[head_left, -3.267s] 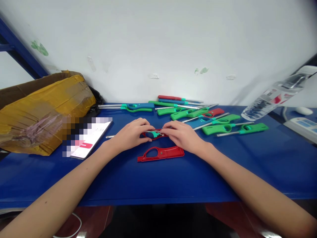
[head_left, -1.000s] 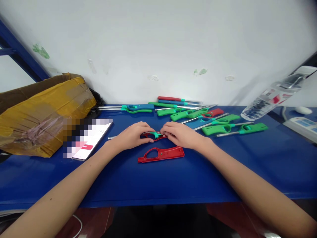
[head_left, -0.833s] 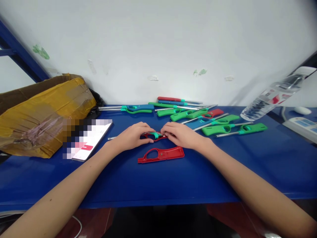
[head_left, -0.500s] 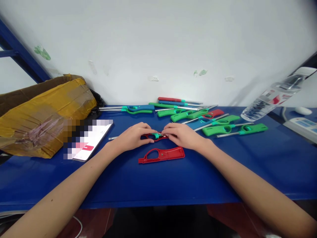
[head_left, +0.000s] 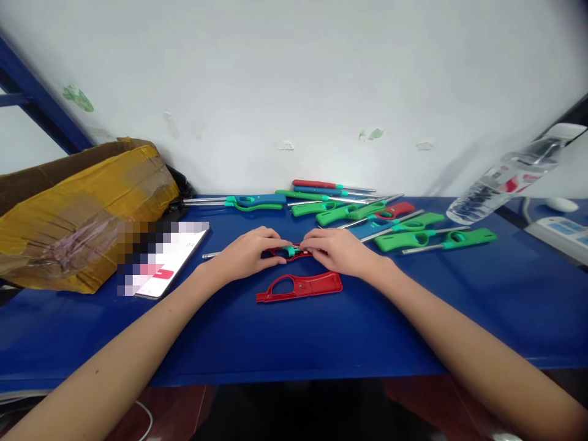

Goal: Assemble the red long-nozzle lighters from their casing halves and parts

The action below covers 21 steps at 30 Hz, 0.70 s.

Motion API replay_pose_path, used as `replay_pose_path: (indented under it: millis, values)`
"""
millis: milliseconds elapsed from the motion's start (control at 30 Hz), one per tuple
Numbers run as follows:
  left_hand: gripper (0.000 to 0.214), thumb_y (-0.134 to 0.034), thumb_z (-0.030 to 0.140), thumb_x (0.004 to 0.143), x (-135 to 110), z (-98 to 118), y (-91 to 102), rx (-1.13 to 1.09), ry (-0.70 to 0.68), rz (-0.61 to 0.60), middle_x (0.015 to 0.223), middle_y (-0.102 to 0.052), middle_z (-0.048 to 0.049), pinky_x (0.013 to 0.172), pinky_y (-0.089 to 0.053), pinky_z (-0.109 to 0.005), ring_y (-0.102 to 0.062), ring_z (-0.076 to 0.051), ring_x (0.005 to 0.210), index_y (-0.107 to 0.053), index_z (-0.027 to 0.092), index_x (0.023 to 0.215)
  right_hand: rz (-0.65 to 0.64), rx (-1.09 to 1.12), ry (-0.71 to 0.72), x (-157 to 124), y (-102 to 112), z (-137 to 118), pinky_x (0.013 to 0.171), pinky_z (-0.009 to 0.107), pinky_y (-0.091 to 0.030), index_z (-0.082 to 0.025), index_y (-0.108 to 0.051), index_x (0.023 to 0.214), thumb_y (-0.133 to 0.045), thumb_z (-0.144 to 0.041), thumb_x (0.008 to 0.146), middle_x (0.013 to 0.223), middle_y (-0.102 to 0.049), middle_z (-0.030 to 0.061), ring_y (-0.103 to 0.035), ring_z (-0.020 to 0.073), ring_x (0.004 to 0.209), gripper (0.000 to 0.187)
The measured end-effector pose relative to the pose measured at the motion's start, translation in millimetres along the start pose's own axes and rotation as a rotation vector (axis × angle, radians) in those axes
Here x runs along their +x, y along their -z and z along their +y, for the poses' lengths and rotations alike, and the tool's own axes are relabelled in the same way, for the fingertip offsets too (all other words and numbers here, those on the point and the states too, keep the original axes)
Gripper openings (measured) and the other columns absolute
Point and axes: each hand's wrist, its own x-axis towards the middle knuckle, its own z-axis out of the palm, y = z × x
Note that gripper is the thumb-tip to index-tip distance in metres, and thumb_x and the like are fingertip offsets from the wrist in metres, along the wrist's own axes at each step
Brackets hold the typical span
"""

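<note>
Between my hands lies an opened red gas lighter (head_left: 294, 252), its green trigger and small inner parts showing. Its metal tube sticks out to the left, past my wrist. My left hand (head_left: 252, 252) grips the front of the red body between thumb and fingers. At the handle end, my right hand (head_left: 334, 250) pinches the lighter, its fingertips pressed at the inner parts; those parts are mostly covered. Closer to me, a loose red lighter shell half (head_left: 316, 285) rests on the blue table (head_left: 294, 343) with its hollow side up.
Several assembled lighters (head_left: 395, 242) in green, blue and red lie along the wall. Left of my hands are a phone (head_left: 177, 257) and a taped cardboard box (head_left: 82, 220). A tilted water bottle (head_left: 500, 177) and a white device (head_left: 563, 236) are at the right.
</note>
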Motion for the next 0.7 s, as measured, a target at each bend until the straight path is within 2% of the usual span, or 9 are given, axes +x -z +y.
replay_pose_path:
  millis: [333, 700]
  values:
    - [0.036, -0.059, 0.038, 0.093, 0.6, -0.2, -1.7, 0.005, -0.013, 0.007, 0.111, -0.064, -0.0071, 0.084, -0.049, -0.033, -0.058, -0.021, 0.099, -0.063, 0.027, 0.128, -0.049, 0.048, -0.023, 0.8, 4.7, -3.2, 0.074, 0.029, -0.047, -0.018, -0.064, 0.106, -0.045, -0.012, 0.094, 0.104, -0.066, 0.0079, -0.061, 0.0188, 0.088, 0.023]
    - [0.036, -0.059, 0.036, 0.094, 0.8, 1.6, -2.4, 0.022, -0.019, 0.008, 0.111, -0.063, -0.0074, 0.084, -0.048, -0.033, -0.058, -0.021, 0.098, -0.063, 0.026, 0.128, -0.047, 0.066, -0.048, 1.9, 3.2, -3.6, 0.072, 0.028, -0.045, -0.019, -0.062, 0.102, -0.045, -0.014, 0.095, 0.099, -0.064, 0.0069, -0.059, 0.0177, 0.085, 0.02]
